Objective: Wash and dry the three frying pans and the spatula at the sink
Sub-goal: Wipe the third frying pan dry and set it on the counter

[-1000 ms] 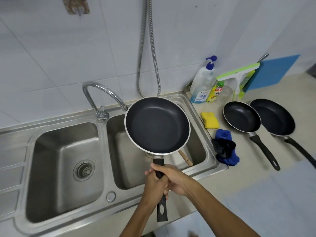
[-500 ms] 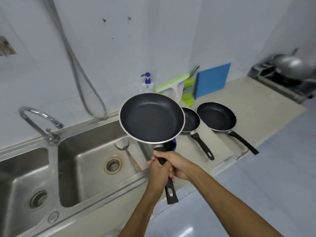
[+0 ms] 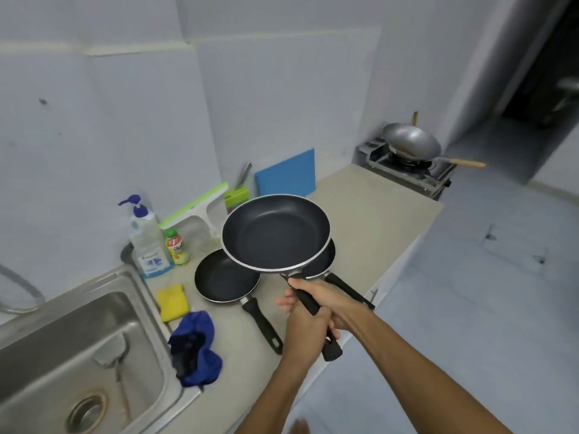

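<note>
- Both hands are wrapped round the black handle of the large frying pan point(image 3: 275, 233): the right hand point(image 3: 332, 303) nearer the bowl, the left hand point(image 3: 302, 332) lower down, fingers of each closed on the grip.
- The pan hangs in the air, roughly level, above the surface point(image 3: 360, 208), right of the sink point(image 3: 147, 296).
- Directly below it sits a third pan point(image 3: 324, 261), mostly hidden. A small pan point(image 3: 225, 277) lies just to the left, its rim passing under the held one's edge.
- The spatula point(image 3: 117, 368) lies in the sink basin, well apart from the hands.
- To my eye it is about to be set down with the others. It should go onto the bare patch farther along, not onto the pan beneath, or the coatings may scrape.
- I would keep it flat and lower it slowly, with the handle turned towards the front edge.
- The blue cloth point(image 3: 195, 349) and yellow sponge point(image 3: 174, 302) lie by the sink, handy for the next piece.
</note>
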### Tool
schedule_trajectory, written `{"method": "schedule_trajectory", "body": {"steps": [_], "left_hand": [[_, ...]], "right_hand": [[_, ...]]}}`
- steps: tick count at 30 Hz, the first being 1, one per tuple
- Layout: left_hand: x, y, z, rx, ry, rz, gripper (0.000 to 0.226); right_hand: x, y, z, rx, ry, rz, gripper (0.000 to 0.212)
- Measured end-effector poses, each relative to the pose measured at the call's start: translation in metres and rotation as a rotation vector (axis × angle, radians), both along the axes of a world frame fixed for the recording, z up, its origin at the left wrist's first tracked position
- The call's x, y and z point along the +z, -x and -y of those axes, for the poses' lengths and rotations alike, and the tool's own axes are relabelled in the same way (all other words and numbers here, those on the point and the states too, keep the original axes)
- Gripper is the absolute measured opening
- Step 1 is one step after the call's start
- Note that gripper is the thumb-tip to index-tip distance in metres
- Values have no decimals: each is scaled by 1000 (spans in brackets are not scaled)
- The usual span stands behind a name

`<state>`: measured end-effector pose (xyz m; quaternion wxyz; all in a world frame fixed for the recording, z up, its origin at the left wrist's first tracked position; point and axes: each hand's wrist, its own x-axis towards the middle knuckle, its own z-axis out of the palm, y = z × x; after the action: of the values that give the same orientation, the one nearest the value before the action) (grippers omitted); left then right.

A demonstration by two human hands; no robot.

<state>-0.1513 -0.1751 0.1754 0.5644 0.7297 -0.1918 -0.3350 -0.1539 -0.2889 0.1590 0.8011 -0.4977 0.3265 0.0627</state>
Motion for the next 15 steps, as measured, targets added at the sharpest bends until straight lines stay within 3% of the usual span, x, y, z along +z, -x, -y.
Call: {"method": "schedule_trajectory", "body": {"steps": [6, 11, 15], "left_hand": [[-5, -25, 129, -21, 4, -7, 12], [-12, -47, 225, -80, -3, -25, 32], [-22, -53, 279, -84, 2, -34, 35]], "right_hand": [[5, -18, 127, -74, 193, -77, 44], [8, -37, 231, -46, 295, -130, 39], [-5, -46, 291, -21, 316, -112, 38]]}}
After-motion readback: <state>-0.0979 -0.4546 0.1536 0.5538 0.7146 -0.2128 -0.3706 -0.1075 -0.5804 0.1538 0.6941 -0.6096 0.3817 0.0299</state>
